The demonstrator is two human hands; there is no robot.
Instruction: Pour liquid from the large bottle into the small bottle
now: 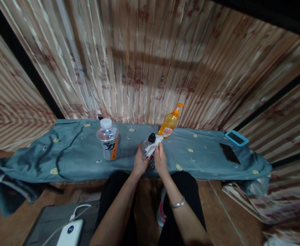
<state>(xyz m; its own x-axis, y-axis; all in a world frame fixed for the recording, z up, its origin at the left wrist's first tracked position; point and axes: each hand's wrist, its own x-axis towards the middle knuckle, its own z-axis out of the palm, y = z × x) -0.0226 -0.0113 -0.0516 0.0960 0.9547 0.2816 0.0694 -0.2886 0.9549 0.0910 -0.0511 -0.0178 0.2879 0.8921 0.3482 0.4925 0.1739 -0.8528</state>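
My left hand [140, 162] is wrapped round a clear bottle [146, 145] with a black cap [152, 137], which tilts a little above the cloth-covered bench. My right hand [160, 160] pinches a white tissue [153, 146] and presses it against the bottle's right side. The lower part of the bottle is hidden by the hands. Just behind the tissue stands a pump bottle [169, 123] of orange liquid with an orange pump head. To the left is a large clear plastic bottle [108, 141] with a white lid and an orange and black label.
A grey-blue cloth [75, 153] covers the narrow bench. At its right end lie a black phone [229, 153] and a blue-framed device [236, 138]. A pleated curtain [139, 61] hangs behind. At lower left, a white power bank [70, 233] with a cable rests on a grey surface.
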